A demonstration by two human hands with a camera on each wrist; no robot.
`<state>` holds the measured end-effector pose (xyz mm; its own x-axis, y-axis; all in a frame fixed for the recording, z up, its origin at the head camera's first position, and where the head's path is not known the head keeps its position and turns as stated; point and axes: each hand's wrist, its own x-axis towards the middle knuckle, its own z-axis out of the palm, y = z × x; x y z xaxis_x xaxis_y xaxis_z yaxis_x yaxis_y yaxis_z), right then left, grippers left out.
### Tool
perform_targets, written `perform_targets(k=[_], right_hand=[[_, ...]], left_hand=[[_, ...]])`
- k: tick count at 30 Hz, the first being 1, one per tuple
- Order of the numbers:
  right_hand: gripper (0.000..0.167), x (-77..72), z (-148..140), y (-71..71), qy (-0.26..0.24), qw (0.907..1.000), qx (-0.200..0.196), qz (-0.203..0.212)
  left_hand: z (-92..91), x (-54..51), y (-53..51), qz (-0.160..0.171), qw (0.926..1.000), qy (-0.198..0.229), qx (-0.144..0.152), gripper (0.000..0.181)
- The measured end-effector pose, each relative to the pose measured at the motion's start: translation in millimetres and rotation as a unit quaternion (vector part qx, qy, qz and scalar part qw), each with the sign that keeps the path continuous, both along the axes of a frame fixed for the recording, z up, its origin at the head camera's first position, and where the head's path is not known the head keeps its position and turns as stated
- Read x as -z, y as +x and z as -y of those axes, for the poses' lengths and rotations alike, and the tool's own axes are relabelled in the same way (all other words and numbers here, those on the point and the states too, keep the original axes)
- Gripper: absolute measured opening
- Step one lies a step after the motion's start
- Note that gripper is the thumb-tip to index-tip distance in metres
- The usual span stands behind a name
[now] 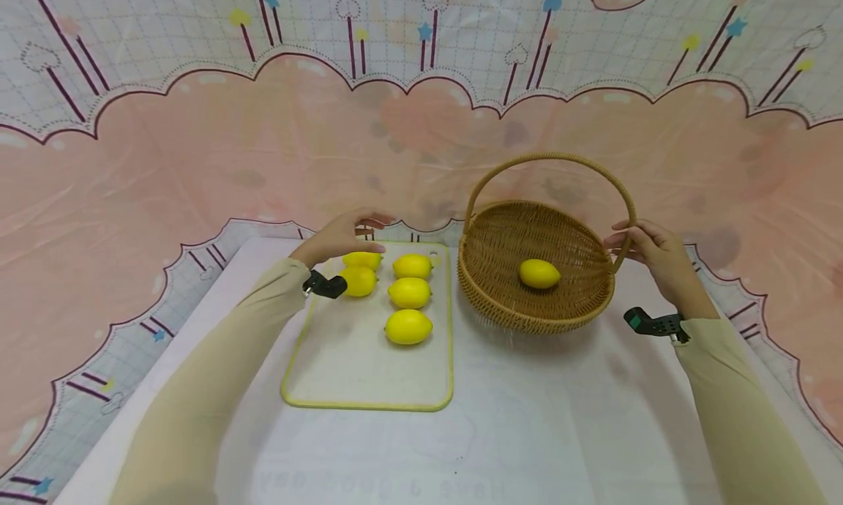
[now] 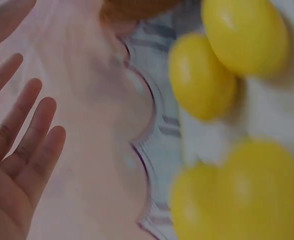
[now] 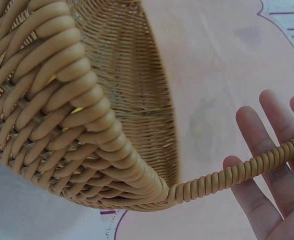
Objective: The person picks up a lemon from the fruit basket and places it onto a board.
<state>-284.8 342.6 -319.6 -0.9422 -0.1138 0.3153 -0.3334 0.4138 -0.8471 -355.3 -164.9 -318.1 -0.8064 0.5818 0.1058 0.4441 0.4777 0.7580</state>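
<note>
My left hand (image 1: 345,236) hovers over the far left of a white cutting board (image 1: 356,369) with a yellow-green rim. Its fingers are spread and hold nothing. Several lemons (image 1: 408,328) lie on the board in two columns, the left column nearest this hand and partly hidden by it. On the right stands a wicker basket (image 1: 527,230) with a tall arched handle (image 1: 553,156) and one lemon (image 1: 539,274) inside. My right hand (image 1: 655,260) is at the lower right of the handle; the right wrist view shows its fingers (image 3: 259,200) extended behind the handle, fairly straight.
A white tabletop (image 1: 527,417) lies under the board and basket. Behind it hangs a pink and white patterned cloth (image 1: 316,146), close to the far edges of the board and basket. The basket stands just right of the board.
</note>
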Motion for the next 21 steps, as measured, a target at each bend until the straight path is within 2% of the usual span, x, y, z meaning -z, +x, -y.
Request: perform_targets(k=[3, 6, 8, 12, 17, 21], right_hand=[[0.031, -0.4, 0, -0.3, 0.001, 1.0, 0.003, 0.004], [0.032, -0.9, 0, -0.3, -0.001, 1.0, 0.003, 0.007], [0.032, -1.4, 0, 0.0, -0.004, 1.0, 0.003, 0.006], [0.031, -1.9, 1, 0.4, -0.01, 0.9999, 0.002, 0.005], [0.03, -1.0, 0, 0.5, -0.021, 0.9998, -0.002, 0.005], [0.031, -0.3, -1, 0.8, -0.02, 0.9998, -0.002, 0.003]], left_hand=[[-33.4, -16.9, -0.2, -0.007, 0.9989, -0.007, 0.046, 0.06], [-67.2, -27.6, -1.6, 0.009, 0.9966, -0.008, 0.082, 0.06], [-90.3, -31.8, -3.5, 0.023, 0.9937, -0.002, 0.109, 0.06], [-134.6, -35.1, -9.3, 0.03, 0.9874, -0.003, 0.155, 0.057], [-183.4, -34.2, -17.3, 0.03, 0.9861, -0.04, 0.158, 0.055], [-215.4, -27.1, -24.7, 0.022, 0.9849, -0.073, 0.155, 0.057]])
